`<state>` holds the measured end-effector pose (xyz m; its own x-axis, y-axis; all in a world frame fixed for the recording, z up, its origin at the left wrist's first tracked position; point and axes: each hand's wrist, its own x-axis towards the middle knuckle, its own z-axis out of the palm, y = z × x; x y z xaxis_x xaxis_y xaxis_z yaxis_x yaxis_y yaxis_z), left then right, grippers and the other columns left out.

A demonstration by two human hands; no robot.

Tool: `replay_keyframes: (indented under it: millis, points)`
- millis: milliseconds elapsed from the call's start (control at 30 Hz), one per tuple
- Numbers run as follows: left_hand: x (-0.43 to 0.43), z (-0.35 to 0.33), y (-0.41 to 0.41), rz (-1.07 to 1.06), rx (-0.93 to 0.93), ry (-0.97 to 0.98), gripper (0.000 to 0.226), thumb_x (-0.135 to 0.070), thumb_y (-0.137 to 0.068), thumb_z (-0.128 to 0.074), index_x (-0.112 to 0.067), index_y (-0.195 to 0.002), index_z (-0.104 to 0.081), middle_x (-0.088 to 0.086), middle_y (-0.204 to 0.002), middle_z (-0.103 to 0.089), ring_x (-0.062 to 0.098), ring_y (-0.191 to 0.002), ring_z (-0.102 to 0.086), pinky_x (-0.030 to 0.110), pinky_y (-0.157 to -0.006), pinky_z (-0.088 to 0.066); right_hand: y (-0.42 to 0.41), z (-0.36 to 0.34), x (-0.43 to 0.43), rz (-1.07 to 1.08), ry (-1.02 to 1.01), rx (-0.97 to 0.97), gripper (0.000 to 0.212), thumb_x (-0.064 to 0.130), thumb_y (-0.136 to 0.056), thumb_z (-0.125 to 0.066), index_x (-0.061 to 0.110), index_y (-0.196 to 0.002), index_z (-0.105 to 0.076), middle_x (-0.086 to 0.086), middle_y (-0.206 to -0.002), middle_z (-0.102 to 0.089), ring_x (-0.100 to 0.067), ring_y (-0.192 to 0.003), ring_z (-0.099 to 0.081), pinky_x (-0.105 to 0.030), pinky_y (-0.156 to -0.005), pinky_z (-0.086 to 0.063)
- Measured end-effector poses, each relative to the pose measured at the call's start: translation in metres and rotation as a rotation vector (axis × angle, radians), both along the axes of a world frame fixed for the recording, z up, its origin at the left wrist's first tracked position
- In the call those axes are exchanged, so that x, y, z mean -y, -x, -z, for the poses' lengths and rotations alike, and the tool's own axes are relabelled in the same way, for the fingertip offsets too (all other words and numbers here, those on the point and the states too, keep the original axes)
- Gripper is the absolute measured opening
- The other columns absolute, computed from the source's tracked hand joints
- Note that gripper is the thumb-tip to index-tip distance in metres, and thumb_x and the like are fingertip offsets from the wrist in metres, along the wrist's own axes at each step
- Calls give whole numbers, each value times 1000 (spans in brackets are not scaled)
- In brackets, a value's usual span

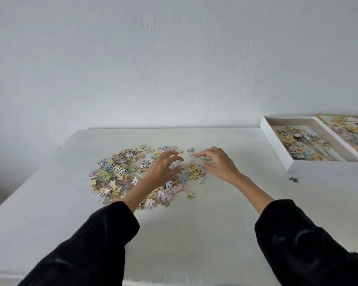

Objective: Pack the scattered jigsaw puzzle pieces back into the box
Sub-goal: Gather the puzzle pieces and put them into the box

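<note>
Sleeves of black fabric [87, 250] run out of view below. Pastel cardboard jigsaw pieces [116, 174] lie heaped on the white surface [194, 234], partly hidden under the left hand [163, 168], whose spread, curved fingers hold nothing. The right hand [217, 162] pinches a few pieces, blurred. More lie in the shallow white box [322, 166] at right; its painted lid [349, 131] is cut off by the edge.
</note>
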<state>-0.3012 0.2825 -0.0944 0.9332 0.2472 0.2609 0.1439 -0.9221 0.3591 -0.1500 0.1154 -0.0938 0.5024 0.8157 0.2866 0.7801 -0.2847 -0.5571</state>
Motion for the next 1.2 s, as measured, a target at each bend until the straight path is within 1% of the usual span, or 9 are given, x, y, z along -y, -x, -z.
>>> replay_keyframes:
  millis: [167, 267, 367, 500, 633, 700, 833, 1000, 1200]
  points:
    - [-4, 17, 25, -118, -99, 10, 40, -35, -97, -39, -20, -133, -45, 5, -149, -31, 23, -139, -24, 48, -114, -19, 35, 27, -2, 62, 86, 45, 37, 29, -90, -53, 23, -127, -53, 0, -130, -48, -18, -124, -37, -32, -101, -36]
    - [-3, 18, 28, -105, -152, -6, 42, -35, -99, -31, -20, -137, -38, 2, -149, -31, 19, -142, -16, 42, -115, -8, 46, 30, 1, 109, 86, 74, 37, 28, -92, -51, 22, -129, -52, -1, -133, -46, -19, -127, -36, -29, -100, -32]
    - [-3, 20, 29, -95, -157, -27, 44, -39, -99, -26, -20, -137, -36, 2, -148, -31, 19, -142, -15, 42, -114, -8, 53, 30, 4, 166, 76, 71, 38, 28, -94, -49, 24, -131, -49, -1, -140, -42, -19, -132, -32, -29, -103, -30]
    - [-7, 24, 30, -83, -142, -50, 64, -54, -88, -12, -21, -136, -38, 2, -147, -33, 20, -141, -18, 44, -114, -12, 56, 28, 23, 352, -16, 47, 38, 27, -94, -48, 23, -131, -49, -2, -141, -42, -20, -132, -32, -32, -107, -28]
    - [-12, 31, 29, -61, -78, -30, 78, -60, -79, -3, -20, -134, -41, 3, -144, -37, 21, -139, -23, 48, -112, -16, 40, 23, 60, 518, 33, 96, 38, 23, -92, -49, 19, -130, -50, -8, -140, -44, -25, -130, -35, -32, -109, -25]
    - [-13, 33, 26, -57, -75, -48, 69, -58, -86, -10, -20, -134, -42, 4, -143, -37, 21, -138, -25, 49, -112, -17, 28, 20, 82, 596, 71, 98, 39, 22, -91, -49, 19, -130, -49, -9, -141, -43, -25, -131, -35, -33, -108, -24]
    - [-14, 37, 21, -68, -56, -76, 41, -38, -98, -31, -18, -132, -44, 7, -142, -39, 24, -135, -30, 49, -111, -18, 8, 17, 120, 762, 112, 90, 42, 21, -90, -49, 18, -132, -47, -11, -143, -39, -28, -133, -31, -34, -109, -21]
    - [-12, 36, 21, -75, -59, -80, 40, -36, -98, -33, -18, -132, -45, 9, -141, -39, 27, -133, -33, 49, -110, -18, -6, 17, 145, 849, 178, 137, 43, 20, -86, -51, 13, -129, -48, -13, -138, -41, -28, -131, -32, -37, -106, -27]
    - [-10, 33, 22, -79, -88, -99, 42, -38, -98, -32, -17, -133, -44, 9, -143, -37, 27, -134, -32, 49, -112, -17, -9, 24, 150, 904, 218, 27, 43, 27, -90, -46, 7, -129, -46, -15, -137, -43, -29, -130, -32, -39, -107, -26]
